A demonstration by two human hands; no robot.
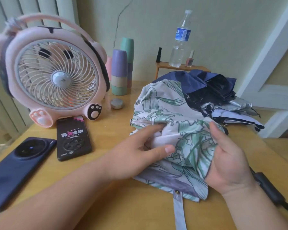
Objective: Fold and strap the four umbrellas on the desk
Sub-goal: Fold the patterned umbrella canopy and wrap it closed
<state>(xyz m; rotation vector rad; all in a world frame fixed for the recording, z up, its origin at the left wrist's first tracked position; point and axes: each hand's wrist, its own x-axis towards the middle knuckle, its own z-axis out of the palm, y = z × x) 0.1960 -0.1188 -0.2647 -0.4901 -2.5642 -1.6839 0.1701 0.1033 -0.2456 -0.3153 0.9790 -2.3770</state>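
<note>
Two hands [136, 150] [229, 163], one floral umbrella [160, 103] — perhaps three others [198, 80]

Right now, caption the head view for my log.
Left hand and right hand grip the leaf-print umbrella on the desk, strap unfastened.

Wooden desk [116, 205] under fan [56, 75], two phones [72, 138], stacked cups [119, 72], umbrellas [165, 105].

The fan [56, 77] stands rear left on the desk [115, 205], phones [73, 138] before it. The umbrellas [165, 105] lie right, before the shelf [181, 68] carrying the bottle [179, 44].
</note>
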